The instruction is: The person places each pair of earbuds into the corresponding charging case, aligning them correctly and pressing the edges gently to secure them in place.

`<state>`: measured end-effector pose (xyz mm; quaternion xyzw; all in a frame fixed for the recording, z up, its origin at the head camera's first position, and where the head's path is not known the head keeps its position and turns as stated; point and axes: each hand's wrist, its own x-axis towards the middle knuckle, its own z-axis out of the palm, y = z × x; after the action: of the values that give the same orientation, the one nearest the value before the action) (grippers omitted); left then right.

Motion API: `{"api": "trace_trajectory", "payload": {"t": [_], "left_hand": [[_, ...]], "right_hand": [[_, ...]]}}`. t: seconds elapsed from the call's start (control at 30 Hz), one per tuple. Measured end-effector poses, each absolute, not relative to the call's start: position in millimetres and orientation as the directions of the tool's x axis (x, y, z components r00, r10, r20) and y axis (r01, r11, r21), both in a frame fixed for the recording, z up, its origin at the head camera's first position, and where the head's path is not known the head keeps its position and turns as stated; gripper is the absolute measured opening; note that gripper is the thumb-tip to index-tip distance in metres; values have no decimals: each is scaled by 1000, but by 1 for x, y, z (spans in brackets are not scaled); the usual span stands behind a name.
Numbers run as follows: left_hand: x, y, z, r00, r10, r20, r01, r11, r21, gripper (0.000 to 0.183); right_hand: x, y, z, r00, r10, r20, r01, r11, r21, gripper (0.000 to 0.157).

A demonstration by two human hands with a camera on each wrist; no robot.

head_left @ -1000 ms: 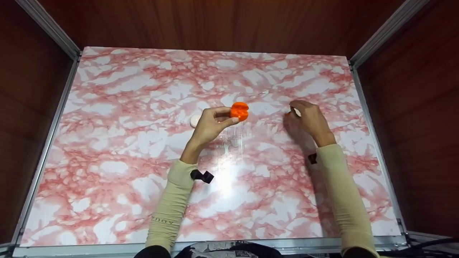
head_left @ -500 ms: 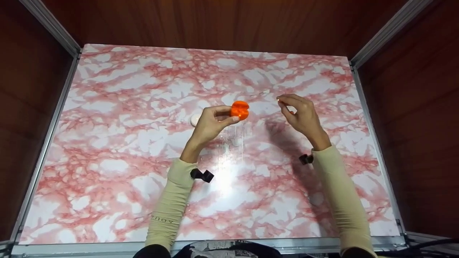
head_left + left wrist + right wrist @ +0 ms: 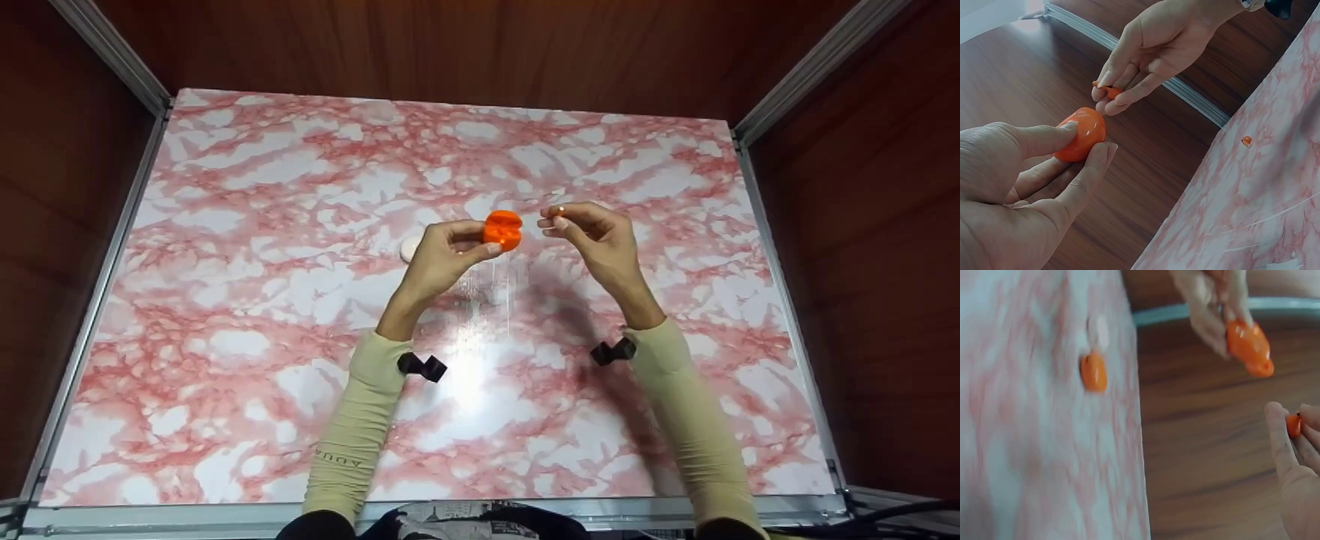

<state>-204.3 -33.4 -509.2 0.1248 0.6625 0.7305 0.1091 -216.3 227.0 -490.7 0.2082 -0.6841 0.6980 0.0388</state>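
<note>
My left hand (image 3: pixel 442 262) holds a small orange earbud case (image 3: pixel 502 231) above the table, its lid raised. Thumb and fingers grip the case's edge in the left wrist view. My right hand (image 3: pixel 600 236) pinches a small orange earbud (image 3: pixel 1111 91) between thumb and fingers, apart from the case and to its right. Only part of the earbud shows past the fingertips. In the right wrist view the case (image 3: pixel 1249 346) hangs above and left of the pinched earbud (image 3: pixel 1293 426).
A white round object (image 3: pixel 409 249) lies on the pink-and-white marbled table (image 3: pixel 225 345), partly behind my left hand. An orange patch (image 3: pixel 1093 372) shows on the tabletop; whether object or reflection, I cannot tell. Dark wooden walls (image 3: pixel 450 52) enclose the table on three sides.
My right hand has lifted from the right side of the table with the earbud and moved left toward the case. The left hand has stayed nearly still.
</note>
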Motion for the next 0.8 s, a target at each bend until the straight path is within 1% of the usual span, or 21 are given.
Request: {"api": "trace_trajectory", "payload": {"t": [0.2, 0.33, 0.43, 0.5, 0.57, 0.67, 0.73, 0.8], "left_hand": [[-204, -36, -508, -945, 325, 33, -4, -110, 994, 32], [-204, -37, -508, -948, 318, 34, -2, -115, 993, 32], [-204, -37, -507, -947, 317, 42, 6, -112, 994, 32], [-204, -36, -506, -948, 314, 49, 19, -99, 995, 33], [-203, -36, -506, -950, 307, 54, 29, -86, 996, 33], [-202, -36, -506, -954, 296, 51, 29, -77, 997, 32], [-202, -36, -506, -956, 292, 40, 18, -79, 997, 32], [-202, -36, -506, -957, 290, 33, 10, -81, 997, 32]], "right_hand": [[-207, 211, -487, -945, -208, 254, -211, -206, -956, 20], [-203, 200, -482, -954, -208, 214, -138, -328, -934, 15], [-201, 193, -480, -956, -216, 199, -105, -382, -918, 13], [-200, 190, -479, -956, -216, 199, -101, -393, -914, 16], [-200, 187, -480, -958, -206, 201, -110, -384, -917, 16], [-201, 182, -482, -961, -172, 217, -154, -322, -934, 14], [-201, 180, -483, -962, -146, 229, -180, -284, -942, 16], [-202, 177, -484, -961, -135, 241, -197, -277, -940, 16]]}}
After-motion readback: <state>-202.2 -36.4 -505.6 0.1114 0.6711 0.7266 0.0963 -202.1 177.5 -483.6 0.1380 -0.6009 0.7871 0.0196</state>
